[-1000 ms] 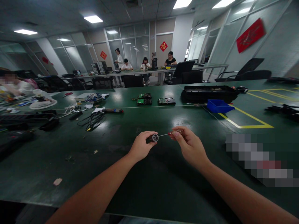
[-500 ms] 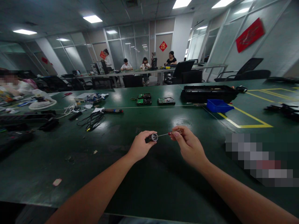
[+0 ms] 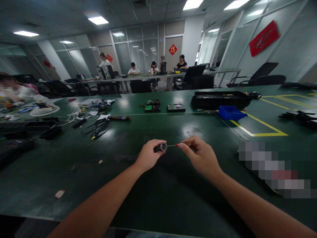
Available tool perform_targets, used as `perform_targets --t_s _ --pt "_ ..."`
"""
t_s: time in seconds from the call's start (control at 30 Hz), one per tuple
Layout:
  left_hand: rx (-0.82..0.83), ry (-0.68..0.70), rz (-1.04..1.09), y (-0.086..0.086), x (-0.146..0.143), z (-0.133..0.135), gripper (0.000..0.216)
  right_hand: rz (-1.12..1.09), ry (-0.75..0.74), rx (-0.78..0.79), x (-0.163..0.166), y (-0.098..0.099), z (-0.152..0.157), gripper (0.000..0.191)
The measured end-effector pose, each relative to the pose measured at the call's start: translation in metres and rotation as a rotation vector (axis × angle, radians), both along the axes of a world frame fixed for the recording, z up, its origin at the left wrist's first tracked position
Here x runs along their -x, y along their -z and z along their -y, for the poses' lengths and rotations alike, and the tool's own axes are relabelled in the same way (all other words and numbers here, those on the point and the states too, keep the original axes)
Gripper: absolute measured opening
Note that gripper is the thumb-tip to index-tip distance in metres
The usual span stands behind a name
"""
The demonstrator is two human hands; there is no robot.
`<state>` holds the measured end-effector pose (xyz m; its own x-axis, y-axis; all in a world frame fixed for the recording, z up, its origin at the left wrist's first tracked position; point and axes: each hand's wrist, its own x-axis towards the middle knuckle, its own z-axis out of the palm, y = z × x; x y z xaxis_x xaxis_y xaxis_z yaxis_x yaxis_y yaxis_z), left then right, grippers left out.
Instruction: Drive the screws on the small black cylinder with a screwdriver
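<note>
Between its thumb and fingers, my left hand point(image 3: 148, 154) grips a small dark cylinder point(image 3: 163, 146) whose round, metal-rimmed open end faces right. My right hand point(image 3: 201, 155) is closed around the handle of a screwdriver point(image 3: 176, 145), which has a red collar and a thin metal shaft. The shaft points left and its tip is at the cylinder's open end; how deep it reaches I cannot tell. Both hands are above the green table point(image 3: 158, 205).
Farther back lie hard drives point(image 3: 176, 107), a blue scoop-like bin point(image 3: 231, 113) and a long black housing point(image 3: 220, 99). Black cables point(image 3: 97, 129) and a dark handheld tool point(image 3: 119, 118) are at left. A blurred-out object point(image 3: 274, 172) lies at right. Several people sit beyond.
My right hand has shifted slightly, its thumb now nearer the red collar. The left hand and cylinder have hardly moved. A person in the background has moved left.
</note>
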<state>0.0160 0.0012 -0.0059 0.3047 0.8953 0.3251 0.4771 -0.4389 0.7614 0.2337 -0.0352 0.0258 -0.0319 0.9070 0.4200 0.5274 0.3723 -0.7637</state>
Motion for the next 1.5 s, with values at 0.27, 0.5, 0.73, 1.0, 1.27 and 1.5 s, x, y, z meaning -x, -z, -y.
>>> perform_targets --t_s 0.27,0.5,0.73,1.0,1.27,1.5 --pt "-0.002 -0.011 -0.024 -0.003 -0.002 0.001 0.039 -0.039 -0.056 0.047 0.000 0.002 0.001 0.020" --pt "-0.007 0.001 -0.019 -0.001 -0.001 0.000 0.040 -0.044 -0.058 0.099 0.001 0.003 0.000 0.031" --pt "-0.005 -0.004 -0.027 0.000 0.000 -0.001 0.040 -0.104 -0.116 0.110 0.000 0.003 0.000 0.024" --pt "-0.015 0.016 -0.025 0.002 0.000 -0.002 0.041 -0.169 -0.060 0.096 0.002 0.006 -0.002 0.030" --pt "-0.018 0.006 -0.026 0.002 0.000 -0.002 0.042 -0.411 -0.096 0.150 0.001 0.006 -0.009 0.027" --pt "-0.007 -0.007 -0.058 -0.001 0.000 -0.002 0.041 -0.675 -0.096 0.282 0.001 0.015 -0.019 0.027"
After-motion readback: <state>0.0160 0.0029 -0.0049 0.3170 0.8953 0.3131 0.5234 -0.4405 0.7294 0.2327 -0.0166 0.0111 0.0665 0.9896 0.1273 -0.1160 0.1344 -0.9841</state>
